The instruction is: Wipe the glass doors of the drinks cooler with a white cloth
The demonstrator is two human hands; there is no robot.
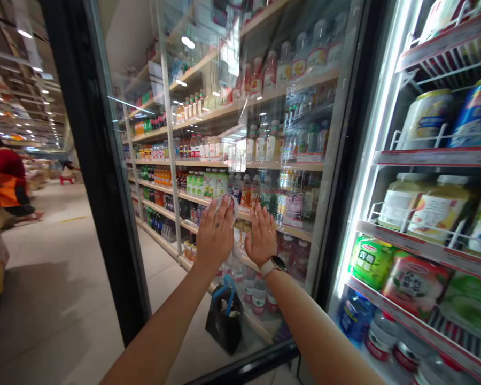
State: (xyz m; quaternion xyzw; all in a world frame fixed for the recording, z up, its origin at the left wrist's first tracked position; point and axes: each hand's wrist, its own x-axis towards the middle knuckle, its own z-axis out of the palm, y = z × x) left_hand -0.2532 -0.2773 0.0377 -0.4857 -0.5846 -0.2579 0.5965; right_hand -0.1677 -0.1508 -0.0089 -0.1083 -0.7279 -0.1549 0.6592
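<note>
a crumpled, half-see-through white wad (226, 207) sits under the fingertips of the left hand (215, 234), pressed to the glass door (240, 112) of a supermarket fridge; whether it is tissue or film i cannot tell. the left hand is spread wide around that wad and holds nothing else. the right hand (261, 235) lies open just beside it, fingers spread, palm flat to the glass, empty, with a watch (273, 265) on its wrist. a black frame (98, 160) edges the door. behind the glass at right, jars (436, 206) stand on wire shelves (433, 156). the glass reflects shelves of bottled drinks (224, 184), and a black bag (226, 321) with a blue strap shows low down in it. far left, a person (6, 179) in a red shirt and orange vest is on the pale floor (52, 299).
</note>
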